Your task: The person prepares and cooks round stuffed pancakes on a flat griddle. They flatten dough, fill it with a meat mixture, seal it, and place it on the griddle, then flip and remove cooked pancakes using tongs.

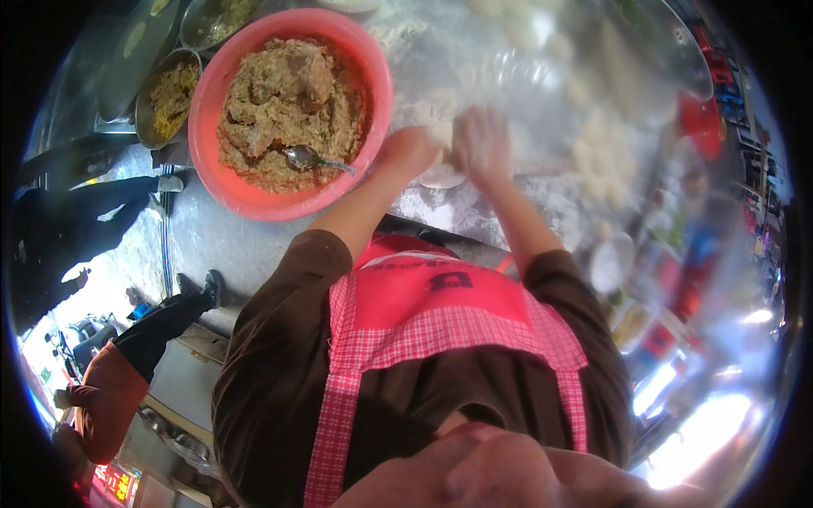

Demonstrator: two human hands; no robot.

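A pale piece of dough is between my two hands on the floured metal worktop. My left hand, with curled fingers, grips its left side. From the right, my right hand has hold of it too, though motion blurs the fingers. Just on my side of the hands lies a round, flat whitish piece, partly covered. Close by my left forearm stands a big pink plastic basin of minced filling. A metal spoon rests in the filling, its handle towards the rim.
Metal bowls of food stand left of the basin. Blurred pale dough pieces lie to the right, with a red container beyond. Two people, one in an orange top, are on the floor area at left.
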